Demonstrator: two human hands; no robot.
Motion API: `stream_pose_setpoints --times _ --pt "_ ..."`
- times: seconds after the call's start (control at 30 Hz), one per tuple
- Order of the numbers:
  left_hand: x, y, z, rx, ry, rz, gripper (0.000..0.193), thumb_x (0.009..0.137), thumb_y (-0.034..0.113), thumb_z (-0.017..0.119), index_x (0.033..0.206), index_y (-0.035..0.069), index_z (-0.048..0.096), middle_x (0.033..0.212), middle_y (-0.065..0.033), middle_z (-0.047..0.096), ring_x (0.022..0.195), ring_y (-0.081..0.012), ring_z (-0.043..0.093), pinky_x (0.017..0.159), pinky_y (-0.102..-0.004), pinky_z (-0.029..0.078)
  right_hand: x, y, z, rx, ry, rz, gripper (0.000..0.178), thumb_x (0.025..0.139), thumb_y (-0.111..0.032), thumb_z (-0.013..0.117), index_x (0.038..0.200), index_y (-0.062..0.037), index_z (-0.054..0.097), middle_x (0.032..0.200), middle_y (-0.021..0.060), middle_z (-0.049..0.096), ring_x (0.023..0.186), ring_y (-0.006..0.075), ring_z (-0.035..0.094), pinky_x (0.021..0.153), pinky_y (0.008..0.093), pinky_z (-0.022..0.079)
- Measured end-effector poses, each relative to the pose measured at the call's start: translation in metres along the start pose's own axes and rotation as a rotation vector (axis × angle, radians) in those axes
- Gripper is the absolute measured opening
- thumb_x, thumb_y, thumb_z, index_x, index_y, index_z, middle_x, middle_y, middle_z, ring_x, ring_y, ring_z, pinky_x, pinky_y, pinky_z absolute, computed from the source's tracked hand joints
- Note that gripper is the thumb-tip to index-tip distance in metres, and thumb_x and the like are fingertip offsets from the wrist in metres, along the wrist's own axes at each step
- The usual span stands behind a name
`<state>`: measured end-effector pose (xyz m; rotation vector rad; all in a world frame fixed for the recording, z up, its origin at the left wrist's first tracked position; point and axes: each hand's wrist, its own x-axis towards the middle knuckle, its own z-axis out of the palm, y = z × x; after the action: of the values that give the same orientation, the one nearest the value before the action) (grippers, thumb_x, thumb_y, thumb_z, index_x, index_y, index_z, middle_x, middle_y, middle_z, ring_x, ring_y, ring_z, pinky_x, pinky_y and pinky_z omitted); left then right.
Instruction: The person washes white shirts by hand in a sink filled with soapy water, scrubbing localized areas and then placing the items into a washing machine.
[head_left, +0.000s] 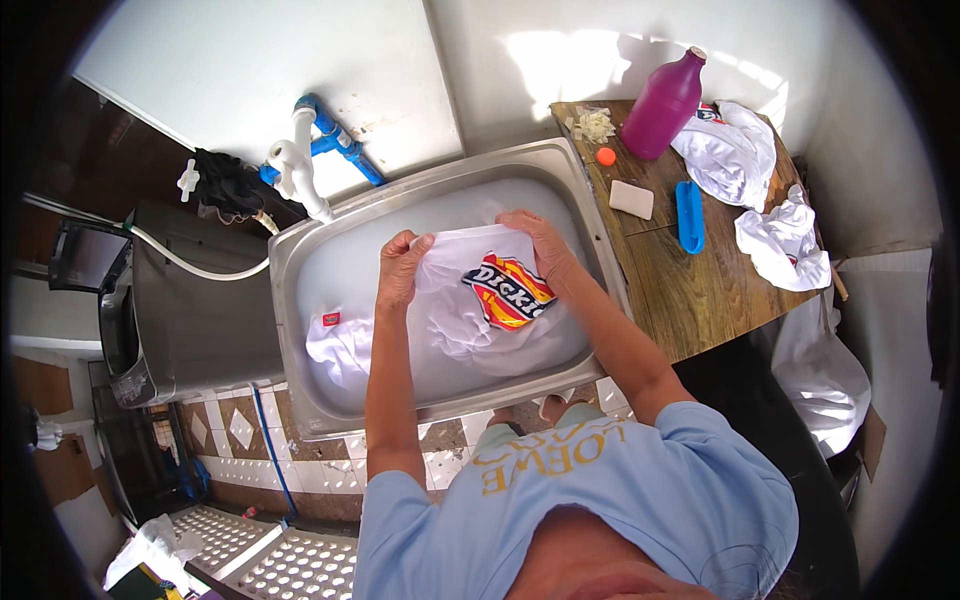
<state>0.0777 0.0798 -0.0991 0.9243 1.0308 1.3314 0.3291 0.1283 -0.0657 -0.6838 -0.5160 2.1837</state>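
Note:
Over a steel sink (283,330) of cloudy grey water, I hold a wet white shirt (450,262) stretched between both hands. My left hand (400,265) is closed on one edge of it, thumb pressed against the fingers. At the other end my right hand (538,243) grips the cloth, its fingers partly hidden behind the fabric. A red, yellow and black printed patch faces up on the shirt. Its lower folds lie in the water. More white cloth with a small red tag (331,320) floats at the sink's left side.
On the wooden table (680,310) to the right are a purple bottle (664,105), an orange cap (606,157), a pale soap bar (631,199), a blue brush (690,218) and crumpled white clothes (735,155). A white faucet (297,170) overhangs the sink's back left. A dark washing machine (205,300) stands left.

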Motion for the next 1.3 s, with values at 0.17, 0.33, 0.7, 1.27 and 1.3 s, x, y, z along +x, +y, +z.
stream_pose_setpoints --times 0.17,0.33,0.7,1.27,1.3 --pt "-0.016 0.012 0.165 0.019 -0.075 0.182 0.026 0.085 0.013 0.065 0.062 0.003 0.061 0.072 -0.0052 0.061 0.075 -0.0136 0.063 0.075 -0.0295 0.049 0.042 0.047 -0.055 0.238 -0.094 0.262 0.019 0.085 -0.026 0.067 0.089 -0.0096 0.06 0.076 0.0022 0.061 0.069 0.0129 0.061 0.063 0.0244 0.051" --pt "0.011 -0.04 0.161 0.91 0.078 0.717 0.04 0.081 0.018 0.07 0.049 0.002 0.051 0.052 -0.0098 0.054 0.047 -0.0234 0.054 0.057 -0.0305 0.048 0.053 0.069 -0.06 0.266 -0.155 -0.133 0.031 0.094 -0.042 0.053 0.102 -0.0126 0.059 0.088 -0.0002 0.061 0.08 0.0108 0.058 0.07 0.021 0.046" --pt "0.06 -0.046 0.108 0.739 0.081 0.415 0.024 0.078 0.01 0.065 0.058 0.002 0.056 0.055 -0.0152 0.052 0.048 -0.0302 0.051 0.06 -0.0329 0.051 0.057 0.069 -0.036 0.153 -0.094 -0.135 0.038 0.096 -0.046 0.046 0.113 -0.0154 0.059 0.103 -0.0011 0.059 0.099 0.0105 0.052 0.091 0.0283 0.04" --pt "0.051 -0.008 0.07 1.103 -0.213 0.254 0.044 0.081 0.03 0.073 0.062 -0.003 0.05 0.051 -0.0153 0.042 0.048 -0.0251 0.032 0.047 -0.0382 0.031 0.041 -0.005 -0.078 -0.948 0.701 -0.489 0.041 0.085 -0.041 0.065 0.065 -0.0067 0.054 0.055 0.0066 0.053 0.052 0.0235 0.052 0.052 0.039 0.042" --pt "0.046 -0.011 0.066 1.112 -0.278 0.242 0.045 0.081 0.032 0.072 0.064 -0.003 0.05 0.052 -0.0148 0.042 0.05 -0.0241 0.032 0.048 -0.0381 0.032 0.042 0.001 -0.075 -1.211 0.723 -0.561 0.042 0.084 -0.038 0.067 0.063 -0.0042 0.053 0.055 0.0099 0.052 0.053 0.0248 0.052 0.052 0.0399 0.042"
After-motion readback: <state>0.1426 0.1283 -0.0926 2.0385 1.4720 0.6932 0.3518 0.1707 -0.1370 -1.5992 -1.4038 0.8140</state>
